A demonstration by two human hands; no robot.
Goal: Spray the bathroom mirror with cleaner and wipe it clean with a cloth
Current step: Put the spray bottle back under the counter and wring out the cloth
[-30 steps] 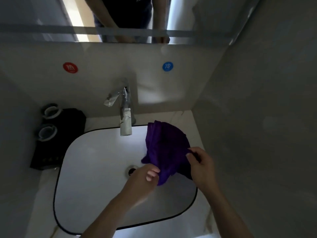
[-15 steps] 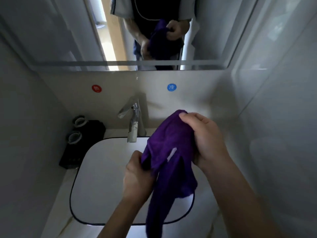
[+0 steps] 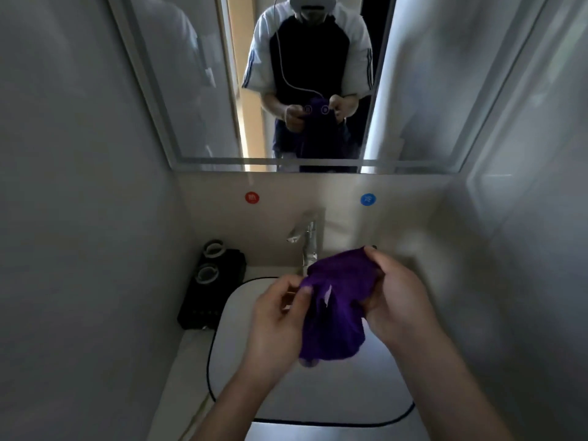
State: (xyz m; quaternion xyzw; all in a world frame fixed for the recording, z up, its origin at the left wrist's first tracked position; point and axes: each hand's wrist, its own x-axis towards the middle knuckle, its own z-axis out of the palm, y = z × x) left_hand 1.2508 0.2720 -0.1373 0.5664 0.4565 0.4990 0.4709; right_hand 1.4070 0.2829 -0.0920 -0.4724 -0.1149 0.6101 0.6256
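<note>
A purple cloth (image 3: 337, 300) hangs bunched above the white sink basin (image 3: 241, 361), held between both hands. My left hand (image 3: 276, 316) pinches its left edge near a small white tag. My right hand (image 3: 397, 297) grips its upper right part with curled fingers. The bathroom mirror (image 3: 191, 90) fills the wall above the basin and reflects a person holding the same cloth at chest height. No spray bottle shows in this view.
A chrome tap (image 3: 307, 240) stands behind the cloth. A black holder with two round cups (image 3: 211, 281) sits left of the basin. Red (image 3: 252, 197) and blue (image 3: 367, 199) round stickers mark the wall under the mirror. Grey walls close in on both sides.
The view has tilted up, showing much more of the mirror. Both hands lifted the cloth from the basin, gathered it, and now hold it spread between them.
</note>
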